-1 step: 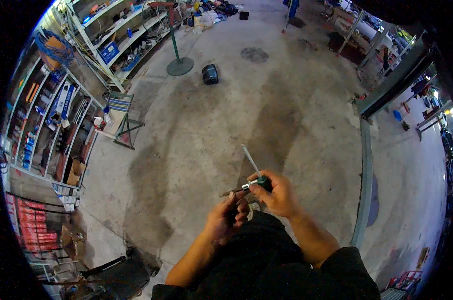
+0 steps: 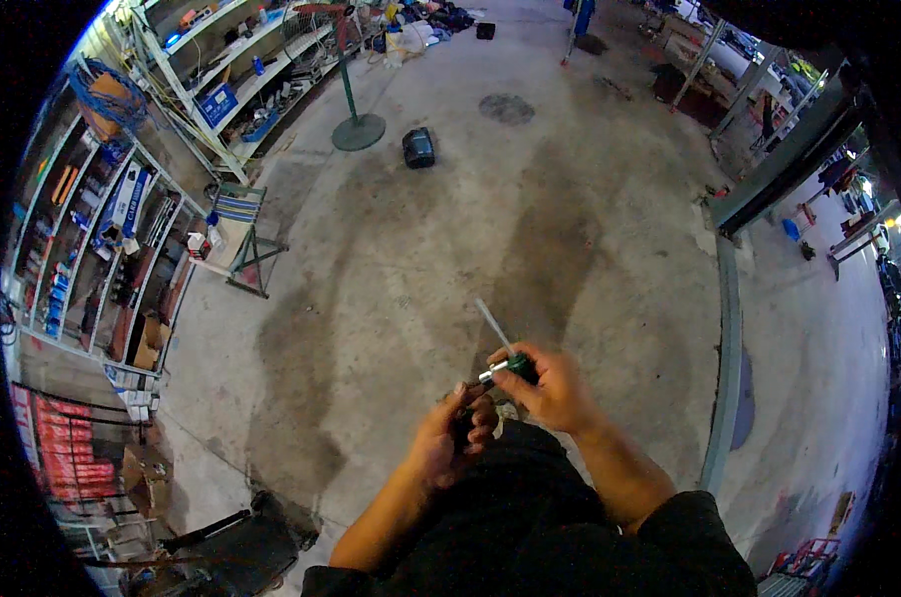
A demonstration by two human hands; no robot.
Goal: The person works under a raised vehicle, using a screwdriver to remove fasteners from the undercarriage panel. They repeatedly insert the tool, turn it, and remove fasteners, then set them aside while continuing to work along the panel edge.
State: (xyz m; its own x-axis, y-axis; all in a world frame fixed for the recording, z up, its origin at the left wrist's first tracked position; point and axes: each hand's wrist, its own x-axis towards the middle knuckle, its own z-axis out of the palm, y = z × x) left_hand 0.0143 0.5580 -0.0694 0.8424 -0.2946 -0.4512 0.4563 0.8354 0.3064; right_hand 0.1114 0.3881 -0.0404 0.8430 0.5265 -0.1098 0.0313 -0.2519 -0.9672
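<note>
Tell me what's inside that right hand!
The right hand holds a green-handled tool; its thin shaft sticks out. Part of the handle is covered and can't be seen.

Folding chair (image 2: 236,209) right of rack (image 2: 90,354), left of fan base (image 2: 359,132)

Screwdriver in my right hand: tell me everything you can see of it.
The screwdriver has a straight, slim, pale shaft that looks metal and a dark green handle, partly hidden by the right hand gripping it. The shaft points forward and leftward, held above the floor. Its tip is too small to make out.
</note>
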